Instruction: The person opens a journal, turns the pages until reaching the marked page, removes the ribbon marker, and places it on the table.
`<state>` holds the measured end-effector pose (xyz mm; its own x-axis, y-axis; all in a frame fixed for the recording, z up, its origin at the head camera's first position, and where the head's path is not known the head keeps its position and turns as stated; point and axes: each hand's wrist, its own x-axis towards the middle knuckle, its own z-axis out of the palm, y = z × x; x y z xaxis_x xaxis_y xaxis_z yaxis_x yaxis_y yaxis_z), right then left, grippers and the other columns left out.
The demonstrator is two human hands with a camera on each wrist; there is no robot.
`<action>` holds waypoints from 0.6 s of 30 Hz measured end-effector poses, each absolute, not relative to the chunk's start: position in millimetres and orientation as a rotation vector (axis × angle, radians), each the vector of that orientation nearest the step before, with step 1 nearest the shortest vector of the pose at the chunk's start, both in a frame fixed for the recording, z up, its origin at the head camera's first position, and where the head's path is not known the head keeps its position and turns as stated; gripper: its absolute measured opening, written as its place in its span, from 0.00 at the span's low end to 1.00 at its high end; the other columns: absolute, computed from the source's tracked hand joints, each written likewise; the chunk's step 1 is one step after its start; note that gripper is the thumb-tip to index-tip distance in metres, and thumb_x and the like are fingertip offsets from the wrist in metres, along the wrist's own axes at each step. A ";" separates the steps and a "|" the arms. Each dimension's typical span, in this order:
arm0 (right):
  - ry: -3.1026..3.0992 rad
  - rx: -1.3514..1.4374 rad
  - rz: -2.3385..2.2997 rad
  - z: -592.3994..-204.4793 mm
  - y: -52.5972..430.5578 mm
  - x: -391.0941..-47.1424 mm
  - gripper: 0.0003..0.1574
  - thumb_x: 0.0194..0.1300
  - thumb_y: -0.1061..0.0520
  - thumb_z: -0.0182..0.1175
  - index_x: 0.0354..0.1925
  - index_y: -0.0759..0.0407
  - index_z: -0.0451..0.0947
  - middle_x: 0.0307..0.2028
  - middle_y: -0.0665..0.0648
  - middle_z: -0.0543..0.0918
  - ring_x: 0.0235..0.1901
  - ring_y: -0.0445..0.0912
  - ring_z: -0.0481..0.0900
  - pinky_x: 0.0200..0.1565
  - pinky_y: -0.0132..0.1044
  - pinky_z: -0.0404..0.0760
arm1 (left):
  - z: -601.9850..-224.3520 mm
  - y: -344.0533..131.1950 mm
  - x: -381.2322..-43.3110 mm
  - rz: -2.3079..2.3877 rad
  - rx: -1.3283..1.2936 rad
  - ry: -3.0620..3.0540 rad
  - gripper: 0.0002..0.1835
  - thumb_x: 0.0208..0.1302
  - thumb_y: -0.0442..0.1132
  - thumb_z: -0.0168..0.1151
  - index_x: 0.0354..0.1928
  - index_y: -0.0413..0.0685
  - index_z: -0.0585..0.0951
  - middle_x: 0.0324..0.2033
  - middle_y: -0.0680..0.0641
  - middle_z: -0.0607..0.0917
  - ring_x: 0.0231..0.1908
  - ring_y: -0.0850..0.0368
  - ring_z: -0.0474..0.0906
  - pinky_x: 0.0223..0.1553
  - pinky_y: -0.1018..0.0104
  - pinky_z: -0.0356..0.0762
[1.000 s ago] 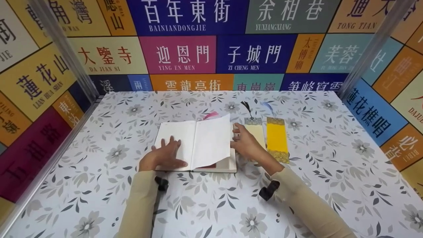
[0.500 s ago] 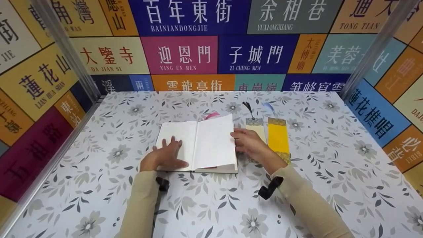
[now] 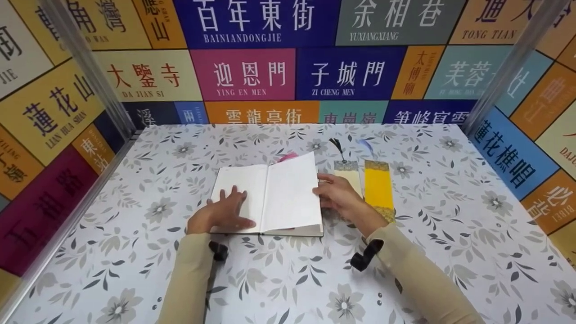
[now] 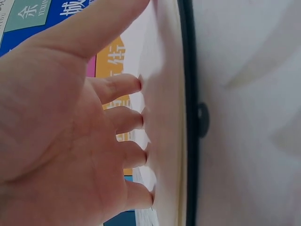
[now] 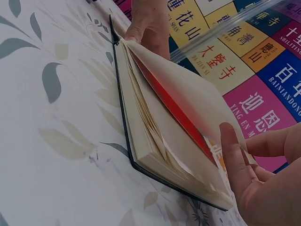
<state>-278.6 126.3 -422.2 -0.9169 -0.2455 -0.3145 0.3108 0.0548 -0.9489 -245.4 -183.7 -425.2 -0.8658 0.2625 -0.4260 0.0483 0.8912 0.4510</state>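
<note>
An open notebook with blank cream pages and a dark cover lies on the table. My left hand rests spread on its left page, fingertips pressing the paper in the left wrist view. At the right edge, my right hand holds a lifted page between thumb and fingers. Beneath that page a flat red bookmark lies in the book, mostly hidden in the head view. A pink tassel sticks out past the top edge.
Right of the notebook lie a cream bookmark with a dark tassel, partly behind my right hand, and a yellow bookmark with a blue tassel. The table wears a flowered cloth; lettered panels wall three sides.
The right hand has shifted a little toward me along the page edge, and its fingers have closed in. The page has come down over more of the red bookmark. The left hand stays put.
</note>
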 end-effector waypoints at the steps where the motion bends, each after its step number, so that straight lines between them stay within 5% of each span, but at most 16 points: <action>1: 1.954 0.065 -1.910 -421.1 125.8 -279.1 0.39 0.68 0.65 0.56 0.75 0.59 0.60 0.67 0.66 0.75 0.43 0.42 0.84 0.44 0.36 0.86 | -424.6 -184.8 -244.3 0.602 0.232 2.566 0.53 0.64 0.58 0.65 0.80 0.46 0.47 0.79 0.34 0.33 0.77 0.30 0.23 0.70 0.23 0.25; 12: 1.964 0.030 -1.881 -403.6 112.5 -284.5 0.38 0.68 0.64 0.59 0.73 0.57 0.63 0.65 0.63 0.77 0.46 0.46 0.84 0.43 0.38 0.87 | -411.1 -217.5 -225.8 0.618 0.419 2.538 0.44 0.67 0.50 0.63 0.76 0.35 0.57 0.76 0.25 0.42 0.77 0.26 0.36 0.76 0.33 0.39; 18: 1.951 -0.032 -1.899 -396.8 97.3 -286.9 0.36 0.69 0.63 0.58 0.73 0.59 0.62 0.63 0.64 0.78 0.45 0.46 0.84 0.42 0.37 0.87 | -410.4 -227.2 -215.9 0.530 0.408 2.579 0.38 0.71 0.51 0.60 0.75 0.38 0.62 0.76 0.26 0.48 0.76 0.27 0.43 0.76 0.36 0.47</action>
<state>-286.9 97.3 -396.8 -0.9133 -0.2998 -0.2759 0.2677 0.0687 -0.9610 -215.9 -227.2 -410.4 -0.8437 0.3714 -0.3875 0.1885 0.8810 0.4340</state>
